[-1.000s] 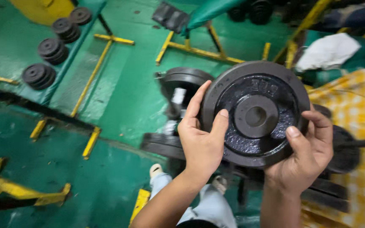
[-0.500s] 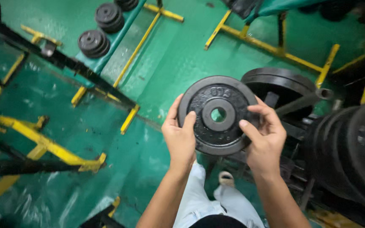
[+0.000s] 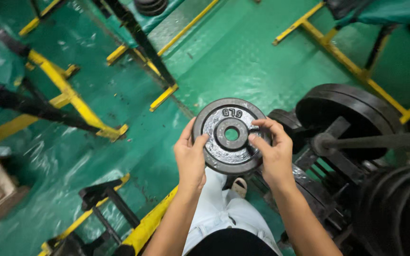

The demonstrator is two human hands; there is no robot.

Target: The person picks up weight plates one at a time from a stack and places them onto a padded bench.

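You're standing on a glossy green floor (image 3: 243,61), painted and wet-looking with a fine stippled texture, in a gym crowded with yellow and black steel frames (image 3: 72,99). To your right a large black round plate (image 3: 352,114) sits on a rack peg, beside a grey steel bar (image 3: 380,141) and a dark stack of big discs (image 3: 399,213). Between your hands is a small round black cast-iron weight plate (image 3: 230,136), rough and shiny, its raised rim and hub clear, centre hole open. Its flat face points up at you; being a disc, it shows no long axis. Your left hand (image 3: 191,159) has its grip closed on the left rim, thumb on the face. Your right hand (image 3: 274,151) clamps the right edge, fingers curled over towards the hub.
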